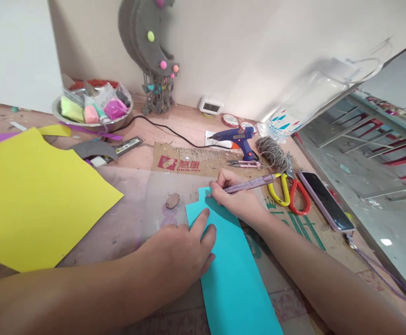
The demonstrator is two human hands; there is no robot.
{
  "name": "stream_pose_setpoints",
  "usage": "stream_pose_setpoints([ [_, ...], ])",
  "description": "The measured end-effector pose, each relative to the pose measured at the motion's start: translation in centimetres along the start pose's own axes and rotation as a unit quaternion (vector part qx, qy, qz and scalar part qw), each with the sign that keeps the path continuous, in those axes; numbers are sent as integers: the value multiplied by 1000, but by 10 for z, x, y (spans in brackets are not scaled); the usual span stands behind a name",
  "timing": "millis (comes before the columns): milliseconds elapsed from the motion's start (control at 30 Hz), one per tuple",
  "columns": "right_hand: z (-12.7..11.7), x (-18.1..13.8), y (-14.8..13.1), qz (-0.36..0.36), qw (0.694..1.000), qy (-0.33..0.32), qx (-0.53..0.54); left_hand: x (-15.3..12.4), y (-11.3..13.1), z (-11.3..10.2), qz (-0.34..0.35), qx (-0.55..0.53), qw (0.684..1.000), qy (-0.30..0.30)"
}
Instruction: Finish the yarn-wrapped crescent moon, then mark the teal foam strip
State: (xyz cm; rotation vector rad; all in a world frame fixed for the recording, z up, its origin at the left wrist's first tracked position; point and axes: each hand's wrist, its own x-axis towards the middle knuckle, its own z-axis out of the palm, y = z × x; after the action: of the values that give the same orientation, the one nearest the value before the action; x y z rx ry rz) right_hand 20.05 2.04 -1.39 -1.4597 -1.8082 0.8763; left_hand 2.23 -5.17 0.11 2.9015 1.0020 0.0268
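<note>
A strip of turquoise paper [236, 274] with a notched far end lies lengthwise before me. My left hand [189, 246] rests on its left side, fingers apart and pressing the paper down. In my right hand [236, 193] is a slim purple patterned pen [250, 184], pinched close to its point. The pen tip touches the turquoise paper near the notch. Just left of the paper sits a small round brownish-grey piece [172, 201] on a translucent sheet [129, 223].
Yellow paper [45, 200] spreads at left, a bowl of coloured clay packs [93, 109] behind it. Beyond my hands are a corded blue glue gun [240, 138], pink snips [244, 164] and grey yarn [273, 152]. Scissors [299, 197] and a phone [326, 200] lie right, near the table edge.
</note>
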Motion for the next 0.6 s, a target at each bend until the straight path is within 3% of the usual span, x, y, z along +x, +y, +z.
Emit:
stream_pose_setpoints([
  [333, -2, 1, -1, -3, 999, 49, -1, -1, -1, 1, 2, 2, 1000, -3],
  [600, 0, 2, 2, 1, 999, 41, -10, -1, 0, 3, 3, 6, 1000, 7],
])
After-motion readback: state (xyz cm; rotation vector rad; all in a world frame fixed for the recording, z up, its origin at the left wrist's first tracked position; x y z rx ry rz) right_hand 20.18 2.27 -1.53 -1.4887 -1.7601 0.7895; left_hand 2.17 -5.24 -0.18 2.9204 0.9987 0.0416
